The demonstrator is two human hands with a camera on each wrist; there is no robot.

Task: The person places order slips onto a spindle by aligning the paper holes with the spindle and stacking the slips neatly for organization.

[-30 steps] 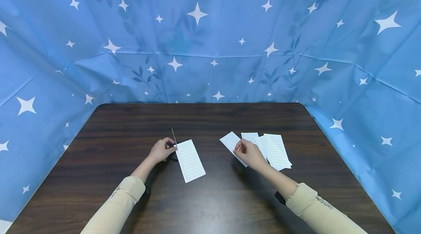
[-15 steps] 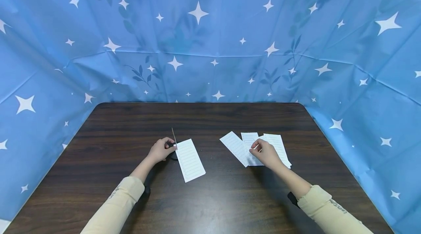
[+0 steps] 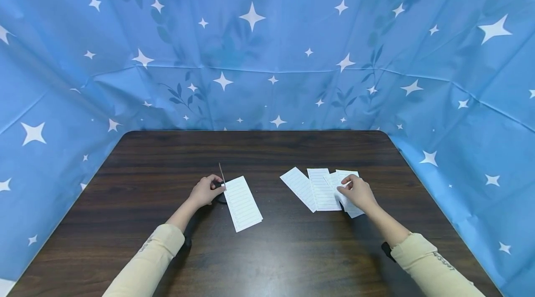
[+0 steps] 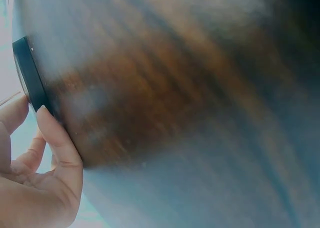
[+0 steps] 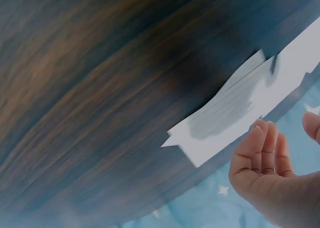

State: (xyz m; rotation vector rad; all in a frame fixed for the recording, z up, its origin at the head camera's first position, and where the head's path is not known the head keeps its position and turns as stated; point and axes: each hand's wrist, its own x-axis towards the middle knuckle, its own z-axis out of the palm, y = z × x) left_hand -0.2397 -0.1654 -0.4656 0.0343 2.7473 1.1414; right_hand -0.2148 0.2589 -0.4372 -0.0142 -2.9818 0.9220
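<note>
My left hand [image 3: 205, 191] is at the upper left corner of a lined white paper sheet [image 3: 242, 204], whose doubled edge shows at its lower right. Between its thumb and finger it pinches a thick, dark-edged object [image 4: 30, 73], partly hidden by the hand. A thin brownish strip [image 3: 221, 174] rises beside the thumb. On the right, my right hand [image 3: 360, 193] hovers over the rightmost lined slips [image 3: 352, 211], fingers bent and overlapping them in the head view. In the right wrist view its thumb stands apart from the fingers, with nothing between them.
One lined slip [image 3: 298, 189] lies slanted left of the right hand, overlapping an upright slip [image 3: 323, 190]. All lie on a dark wood-grain table [image 3: 267, 260]. A blue cloth with white stars [image 3: 267, 46] hangs behind and along both sides.
My right hand has moved right across the slips, from the slanted one to the rightmost, uncovering the left and middle ones. The left hand and its sheet have stayed in place.
</note>
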